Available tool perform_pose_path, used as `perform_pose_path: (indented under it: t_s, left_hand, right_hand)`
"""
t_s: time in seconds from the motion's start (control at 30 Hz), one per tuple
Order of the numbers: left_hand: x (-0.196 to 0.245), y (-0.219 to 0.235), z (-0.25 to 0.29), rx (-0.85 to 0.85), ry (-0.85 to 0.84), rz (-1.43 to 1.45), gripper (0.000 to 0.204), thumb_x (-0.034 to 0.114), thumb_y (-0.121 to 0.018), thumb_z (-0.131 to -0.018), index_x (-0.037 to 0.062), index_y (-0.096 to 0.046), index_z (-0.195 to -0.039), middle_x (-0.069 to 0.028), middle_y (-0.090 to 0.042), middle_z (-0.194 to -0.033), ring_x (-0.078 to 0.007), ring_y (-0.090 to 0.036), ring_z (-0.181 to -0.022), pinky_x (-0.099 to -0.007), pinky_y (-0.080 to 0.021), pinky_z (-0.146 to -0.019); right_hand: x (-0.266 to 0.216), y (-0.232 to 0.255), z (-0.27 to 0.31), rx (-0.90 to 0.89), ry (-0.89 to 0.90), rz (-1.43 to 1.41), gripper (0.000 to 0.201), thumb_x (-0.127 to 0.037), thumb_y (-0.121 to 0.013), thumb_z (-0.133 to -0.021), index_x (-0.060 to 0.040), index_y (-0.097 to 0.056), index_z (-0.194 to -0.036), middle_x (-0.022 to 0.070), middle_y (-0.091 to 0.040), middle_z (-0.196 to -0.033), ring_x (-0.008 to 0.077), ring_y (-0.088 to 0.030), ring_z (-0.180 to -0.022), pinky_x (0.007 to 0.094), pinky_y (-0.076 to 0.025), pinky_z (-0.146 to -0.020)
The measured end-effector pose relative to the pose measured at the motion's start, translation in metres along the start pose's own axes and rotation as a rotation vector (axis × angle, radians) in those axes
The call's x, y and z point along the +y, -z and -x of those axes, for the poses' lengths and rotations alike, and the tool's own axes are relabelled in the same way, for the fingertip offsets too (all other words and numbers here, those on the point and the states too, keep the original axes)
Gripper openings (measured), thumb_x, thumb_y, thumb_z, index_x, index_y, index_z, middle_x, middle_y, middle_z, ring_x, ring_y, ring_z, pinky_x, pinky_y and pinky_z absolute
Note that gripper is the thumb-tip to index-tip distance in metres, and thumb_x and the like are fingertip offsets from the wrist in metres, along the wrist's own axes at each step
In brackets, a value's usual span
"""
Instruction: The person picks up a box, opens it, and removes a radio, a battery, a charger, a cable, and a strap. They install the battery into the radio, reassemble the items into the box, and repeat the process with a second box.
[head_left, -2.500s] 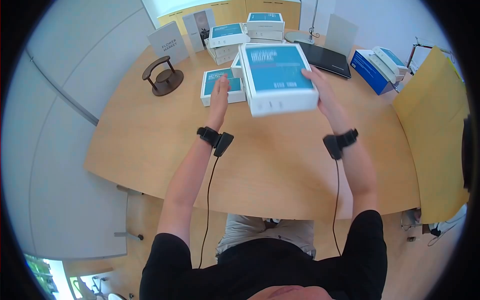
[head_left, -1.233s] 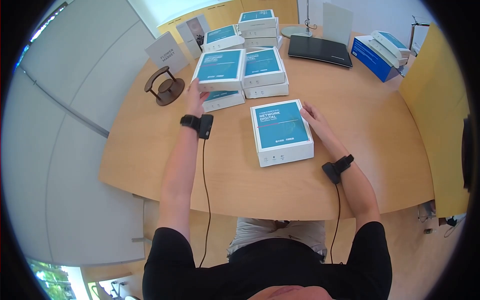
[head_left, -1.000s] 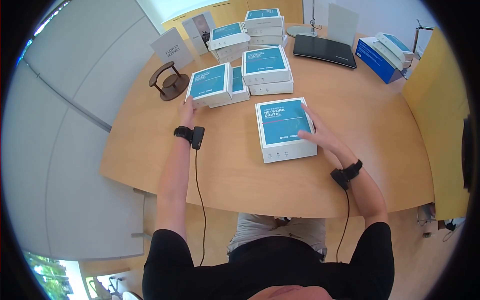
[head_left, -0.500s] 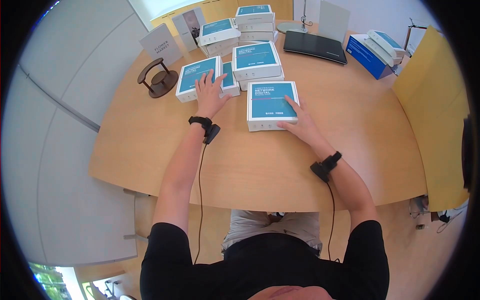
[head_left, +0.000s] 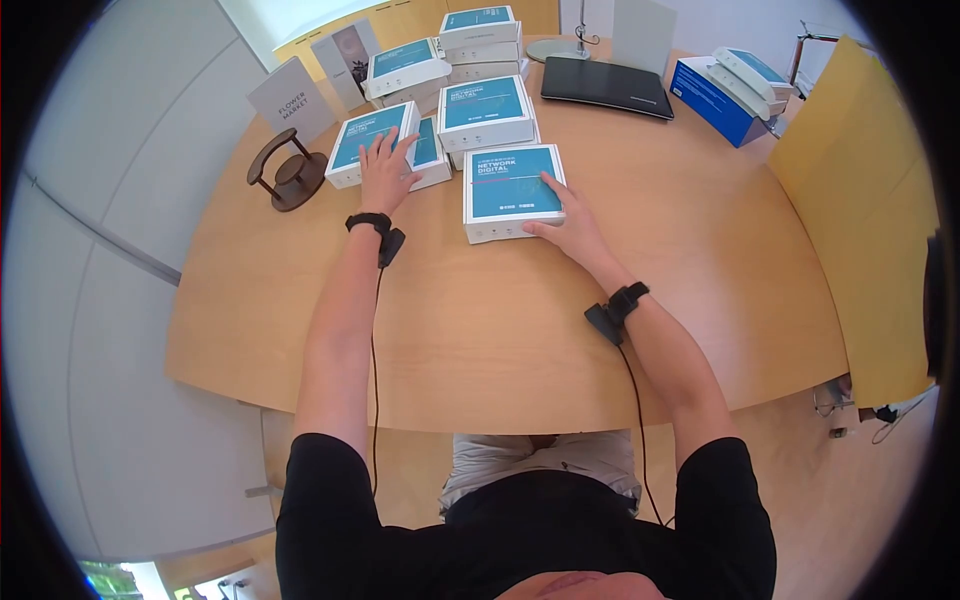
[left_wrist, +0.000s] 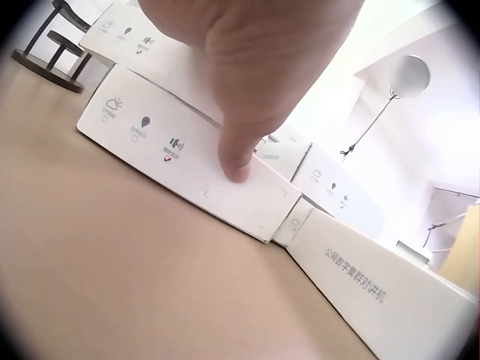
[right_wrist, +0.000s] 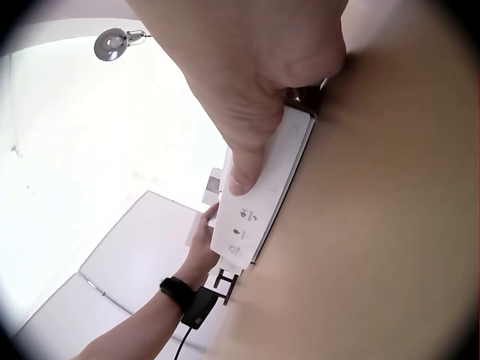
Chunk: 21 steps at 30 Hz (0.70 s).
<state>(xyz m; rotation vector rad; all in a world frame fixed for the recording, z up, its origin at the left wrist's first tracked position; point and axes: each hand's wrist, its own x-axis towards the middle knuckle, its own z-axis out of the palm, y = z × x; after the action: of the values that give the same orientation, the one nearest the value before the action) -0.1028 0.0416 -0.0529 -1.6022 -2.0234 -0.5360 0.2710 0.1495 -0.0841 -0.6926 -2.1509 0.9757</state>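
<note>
My left hand (head_left: 385,180) lies spread at a white-and-teal box (head_left: 366,135) that rests askew over a second box (head_left: 432,172). Its fingers reach over the upper box's right part, while in the left wrist view the thumb (left_wrist: 238,171) presses the lower box's front face (left_wrist: 161,142). Nearer the front sits another white-and-teal box (head_left: 515,185) labelled NETWORK DIGITAL. My right hand (head_left: 578,228) is at its front right corner. In the right wrist view the thumb (right_wrist: 246,169) lies on the box's front face (right_wrist: 262,187); the other fingers are mostly hidden behind the hand.
Behind the near box stands a two-box stack (head_left: 487,110), with more stacked boxes (head_left: 480,40) farther back. A dark wooden stand (head_left: 288,172) and a FLOWER MARKET card (head_left: 292,100) stand left. A black laptop (head_left: 607,86) and blue box (head_left: 715,100) lie right on the table (head_left: 480,330).
The right hand brought a box down to the table, then slid it back toward the stack. The left hand lifted a box leftward, set it askew, and moved from its left edge to its right part.
</note>
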Motion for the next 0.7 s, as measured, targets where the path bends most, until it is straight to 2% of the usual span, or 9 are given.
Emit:
perform_pose_path:
  t_s: [0.1, 0.2, 0.27, 0.37, 0.43, 0.57, 0.7]
  left_hand:
    - [0.024, 0.01, 0.003, 0.085, 0.001, -0.028, 0.083, 0.027, -0.088, -0.084, 0.027, -0.05, -0.158, -0.017, -0.042, -0.166, -0.042, -0.036, -0.154, -0.0636, -0.021, -0.127]
    - [0.059, -0.005, 0.022, 0.099, -0.015, 0.384, 0.075, 0.026, -0.079, -0.094, 0.0153, -0.046, -0.161, -0.0218, -0.034, -0.171, -0.0435, -0.029, -0.158, -0.0554, -0.021, -0.131]
    - [0.09, -0.018, 0.034, -0.118, 0.193, 0.835, 0.074, 0.031, -0.071, -0.102, 0.0026, -0.039, -0.162, -0.0261, -0.033, -0.17, -0.0428, -0.03, -0.158, -0.0488, -0.024, -0.13]
    - [0.134, -0.034, 0.058, -0.04, 0.276, 0.953, 0.076, 0.036, -0.068, -0.105, -0.0023, -0.037, -0.162, -0.0274, -0.038, -0.167, -0.0395, -0.034, -0.157, -0.0463, -0.028, -0.128]
    - [0.146, -0.022, 0.056, -0.093, 0.315, 1.028, 0.077, 0.038, -0.069, -0.104, -0.0019, -0.037, -0.161, -0.0277, -0.041, -0.164, -0.0382, -0.037, -0.155, -0.0456, -0.03, -0.127]
    - [0.15, -0.007, 0.056, -0.125, 0.307, 0.99, 0.079, 0.041, -0.072, -0.102, -0.0002, -0.039, -0.161, -0.0262, -0.043, -0.162, -0.0369, -0.041, -0.153, -0.0445, -0.033, -0.125]
    - [0.152, -0.005, 0.061, -0.155, 0.357, 1.05, 0.078, 0.036, -0.075, -0.1, 0.0016, -0.04, -0.161, -0.0241, -0.046, -0.16, -0.034, -0.046, -0.149, -0.0435, -0.039, -0.121]
  right_hand:
    - [0.001, -0.003, -0.001, 0.037, -0.008, 0.005, 0.096, -0.036, -0.091, -0.084, -0.0088, -0.043, -0.163, 0.0242, -0.048, -0.156, 0.0385, -0.048, -0.146, 0.0451, -0.041, -0.121]
    - [0.01, -0.01, -0.005, 0.062, 0.016, 0.031, 0.099, -0.035, -0.09, -0.085, -0.0045, -0.038, -0.164, 0.0255, -0.046, -0.16, 0.0381, -0.045, -0.149, 0.0451, -0.039, -0.123]
    - [0.017, -0.009, -0.008, 0.043, 0.039, 0.02, 0.1, -0.033, -0.088, -0.088, -0.002, -0.033, -0.166, 0.0257, -0.044, -0.162, 0.0374, -0.044, -0.151, 0.0445, -0.038, -0.124]
    - [0.03, 0.005, -0.005, -0.036, 0.088, -0.098, 0.097, -0.028, -0.083, -0.092, 0.0004, -0.027, -0.167, 0.0254, -0.042, -0.164, 0.0374, -0.042, -0.153, 0.0429, -0.035, -0.125]
    - [0.031, 0.019, -0.004, -0.101, 0.101, -0.245, 0.095, -0.024, -0.08, -0.094, 0.0016, -0.026, -0.167, 0.0253, -0.041, -0.165, 0.0391, -0.04, -0.154, 0.0412, -0.033, -0.127]
    - [0.023, 0.035, -0.005, -0.102, 0.108, -0.125, 0.088, -0.017, -0.078, -0.096, -0.0037, -0.029, -0.168, 0.0243, -0.047, -0.161, 0.0373, -0.045, -0.15, 0.0417, -0.036, -0.125]
    - [0.013, 0.035, -0.002, -0.097, 0.113, -0.029, 0.079, -0.012, -0.075, -0.097, -0.0096, -0.037, -0.166, 0.023, -0.051, -0.156, 0.0375, -0.049, -0.145, 0.0438, -0.038, -0.122]
